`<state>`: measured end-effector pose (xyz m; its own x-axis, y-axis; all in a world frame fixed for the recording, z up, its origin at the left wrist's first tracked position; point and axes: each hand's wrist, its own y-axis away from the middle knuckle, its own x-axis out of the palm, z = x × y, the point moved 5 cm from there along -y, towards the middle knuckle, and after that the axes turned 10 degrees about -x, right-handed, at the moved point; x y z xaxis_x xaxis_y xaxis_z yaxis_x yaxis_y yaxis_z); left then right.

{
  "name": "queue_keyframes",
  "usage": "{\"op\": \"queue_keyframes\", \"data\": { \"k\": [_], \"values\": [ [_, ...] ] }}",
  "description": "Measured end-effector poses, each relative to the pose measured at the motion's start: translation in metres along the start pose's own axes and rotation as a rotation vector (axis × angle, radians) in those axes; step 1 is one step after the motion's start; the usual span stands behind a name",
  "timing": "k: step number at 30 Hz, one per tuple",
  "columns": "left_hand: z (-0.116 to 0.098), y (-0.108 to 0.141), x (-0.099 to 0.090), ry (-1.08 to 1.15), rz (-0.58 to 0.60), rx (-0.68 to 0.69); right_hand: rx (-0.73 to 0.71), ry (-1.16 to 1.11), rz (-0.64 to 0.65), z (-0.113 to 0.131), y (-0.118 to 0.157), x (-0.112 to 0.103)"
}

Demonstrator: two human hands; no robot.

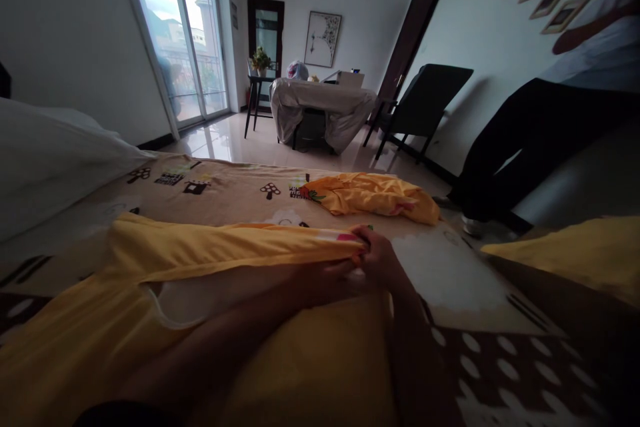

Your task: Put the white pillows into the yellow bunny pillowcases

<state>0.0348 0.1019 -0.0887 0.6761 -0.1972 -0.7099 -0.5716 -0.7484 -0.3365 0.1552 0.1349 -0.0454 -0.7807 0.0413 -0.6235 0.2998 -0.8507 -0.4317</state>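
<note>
A large yellow cloth (225, 245) is spread over the near side of a patterned blanket, its edge lifted and stretched from left to right. Under that edge something pale with a light rim shows. My left hand (330, 277) reaches in from the lower left, fingers closed on the cloth near its right end. Right beside it, my right hand (377, 253) pinches the same corner, where a pink and white patch shows. Beyond my hands an orange-yellow bundled cloth (375, 195) with a green and red print lies on the blanket (235, 190).
White fabric (55, 153) rises at the left. Another yellow cloth (580, 250) lies at the right edge. A person in dark trousers (520, 133) stands at the right, near a black chair (425, 100). A covered table (320, 97) stands farther back.
</note>
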Motion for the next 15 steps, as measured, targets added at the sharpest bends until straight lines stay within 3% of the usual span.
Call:
{"op": "queue_keyframes", "data": {
  "k": [2,5,10,15],
  "values": [
    [-0.002,0.001,-0.007,0.208,-0.067,-0.04,0.037,-0.094,-0.03,-0.002,-0.001,0.003],
    [0.005,-0.003,-0.006,0.415,-0.073,-0.209,0.079,-0.294,-0.013,-0.001,0.0,0.009],
    [0.023,-0.01,0.006,0.326,-0.036,-0.384,0.136,-0.382,-0.028,0.0,0.002,0.01],
    [0.026,-0.009,0.006,0.342,-0.087,-0.402,0.114,-0.329,-0.084,-0.006,0.002,0.007]
  ]
}}
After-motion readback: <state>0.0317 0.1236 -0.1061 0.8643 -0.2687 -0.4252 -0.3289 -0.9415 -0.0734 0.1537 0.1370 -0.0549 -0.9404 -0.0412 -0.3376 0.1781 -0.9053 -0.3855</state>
